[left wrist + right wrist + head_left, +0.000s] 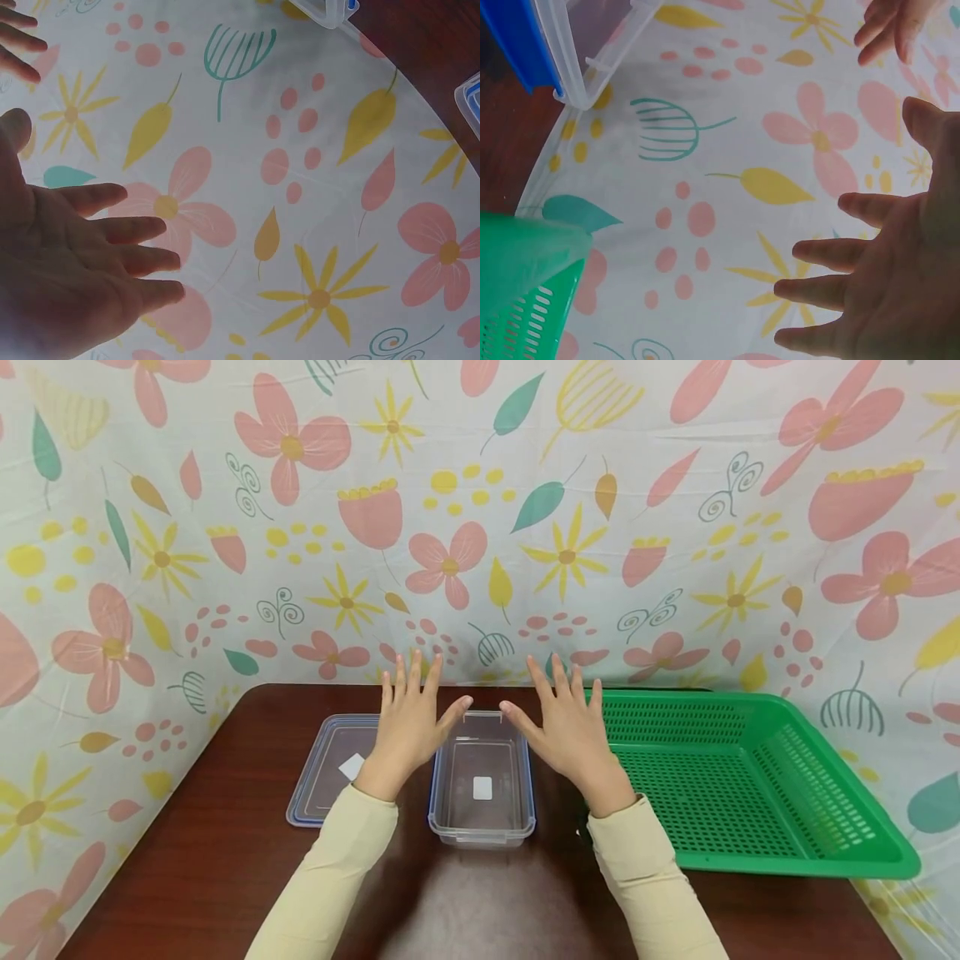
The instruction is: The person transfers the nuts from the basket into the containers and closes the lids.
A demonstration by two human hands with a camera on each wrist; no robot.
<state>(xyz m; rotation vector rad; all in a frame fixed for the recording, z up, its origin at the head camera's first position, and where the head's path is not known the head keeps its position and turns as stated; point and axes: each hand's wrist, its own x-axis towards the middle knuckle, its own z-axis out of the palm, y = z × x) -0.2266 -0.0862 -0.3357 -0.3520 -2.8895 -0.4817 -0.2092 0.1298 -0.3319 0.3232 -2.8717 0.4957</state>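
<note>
My left hand is held up with fingers spread and holds nothing. In the head view it overlaps the gap between a clear lid with a blue seal and a clear plastic food container. On the other side of the container my right hand is also raised, its fingers straight and apart, with nothing in it. A white label sits in the container, and another shows on the lid, partly hidden by the left hand. Both wrist views show the left hand and right hand with extended fingers.
A green perforated plastic basket stands to the right, its left end partly behind the right arm. Everything rests on a dark brown wooden table. A flower-printed cloth hangs behind the table and along its sides.
</note>
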